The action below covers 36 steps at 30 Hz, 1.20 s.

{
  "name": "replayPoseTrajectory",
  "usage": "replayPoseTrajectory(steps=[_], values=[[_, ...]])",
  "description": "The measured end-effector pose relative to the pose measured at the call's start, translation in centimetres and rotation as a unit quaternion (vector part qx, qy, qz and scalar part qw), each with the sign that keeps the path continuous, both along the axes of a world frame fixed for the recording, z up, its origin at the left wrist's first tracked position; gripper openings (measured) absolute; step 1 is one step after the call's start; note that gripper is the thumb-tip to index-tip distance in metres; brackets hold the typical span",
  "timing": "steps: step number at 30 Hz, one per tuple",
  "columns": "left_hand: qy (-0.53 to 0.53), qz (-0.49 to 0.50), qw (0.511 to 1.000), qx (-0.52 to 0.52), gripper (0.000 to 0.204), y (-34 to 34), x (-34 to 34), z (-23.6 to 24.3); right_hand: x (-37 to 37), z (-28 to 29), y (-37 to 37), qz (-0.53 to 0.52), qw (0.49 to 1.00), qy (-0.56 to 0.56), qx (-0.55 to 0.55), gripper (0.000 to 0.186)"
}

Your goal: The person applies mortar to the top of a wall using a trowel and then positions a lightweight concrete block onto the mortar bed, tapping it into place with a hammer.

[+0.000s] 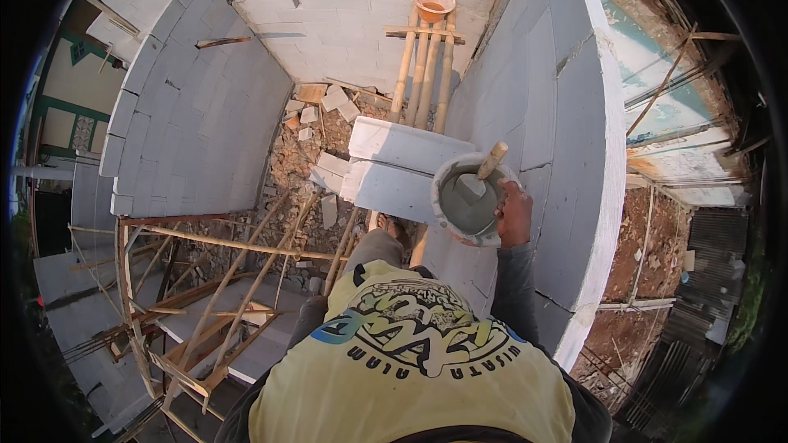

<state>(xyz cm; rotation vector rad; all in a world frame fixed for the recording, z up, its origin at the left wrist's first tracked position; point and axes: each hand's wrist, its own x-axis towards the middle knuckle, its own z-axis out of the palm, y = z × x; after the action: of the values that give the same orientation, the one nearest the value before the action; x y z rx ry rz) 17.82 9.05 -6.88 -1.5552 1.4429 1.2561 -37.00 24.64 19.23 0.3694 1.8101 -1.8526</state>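
Observation:
My right hand (pixel 514 212) is closed on the right rim of a round pale bucket (pixel 441 207), its fingers curled over the edge. Wet grey mortar (pixel 469 212) lies in the bucket. A trowel with a wooden handle (pixel 492 161) leans in it, its blade partly coated in mortar and the handle sticking up past the far rim. Beneath and left of the bucket lie two light-grey blocks (pixel 386 189) set side by side like planks. No part of my left hand can be made out.
Grey block walls (pixel 201 107) rise at left, a tall one (pixel 550 107) at right. Bamboo poles (pixel 425 74) carry an orange basin (pixel 434 5) at the back. Far below lie rubble (pixel 308 143) and broken blocks. Bamboo and timber scaffolding (pixel 222 312) stands at lower left.

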Motion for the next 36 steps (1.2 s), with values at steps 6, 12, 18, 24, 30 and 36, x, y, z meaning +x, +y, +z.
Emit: replayPoseTrajectory(steps=[6,12,18,24,30,36], values=[[0.006,0.057,0.998,-0.005,0.021,0.4,-0.9,1.2,-5.4,-0.4,-3.2,0.011,0.999,0.025,-0.037,0.014],[0.036,0.070,0.997,-0.009,0.020,-2.0,-2.1,3.4,-10.9,1.9,-5.8,-0.072,0.987,-0.003,-0.145,0.028],[0.083,0.025,0.996,0.002,0.020,-3.3,-3.9,6.6,-14.5,10.0,-9.3,-0.064,0.956,0.009,-0.285,0.024],[-0.025,0.128,0.991,-0.008,0.028,-1.7,0.1,-2.3,-17.6,16.5,-12.9,-0.056,0.942,0.064,-0.326,0.021],[-0.014,0.100,0.995,-0.008,0.033,-2.8,-4.8,-1.6,-22.6,12.7,-18.0,-0.075,0.956,0.118,-0.256,0.038],[-0.043,0.072,0.996,-0.005,0.040,-9.0,-12.9,-0.8,-31.0,3.9,-23.8,-0.109,0.977,0.043,-0.176,0.034]])
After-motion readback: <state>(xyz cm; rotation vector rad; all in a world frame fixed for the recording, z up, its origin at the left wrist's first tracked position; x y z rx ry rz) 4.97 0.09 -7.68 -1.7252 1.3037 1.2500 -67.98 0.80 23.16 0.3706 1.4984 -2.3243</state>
